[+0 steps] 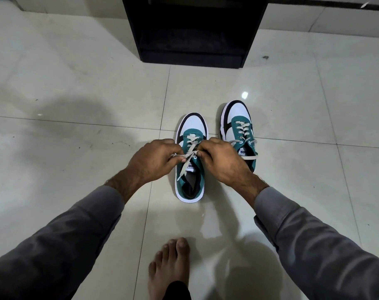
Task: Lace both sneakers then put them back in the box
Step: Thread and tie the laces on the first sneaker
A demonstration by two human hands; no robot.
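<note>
Two white, teal and black sneakers stand side by side on the tiled floor, toes pointing away from me. Over the left sneaker (192, 126) both hands work the beige lace (189, 151). My left hand (150, 160) pinches one end of the lace at the shoe's left side. At the right eyelets, my right hand (219, 160) pinches the other end. Only the lower eyelets of this shoe are crossed, and a loose end trails over the tongue. The right sneaker (238, 122) is laced up its length, with loose ends lying across its tongue.
A black open-fronted box or cabinet (192, 55) stands on the floor beyond the sneakers. A bare foot (169, 267) rests on the tiles at the near bottom edge. Pale glossy floor tiles (76, 83) stretch to both sides.
</note>
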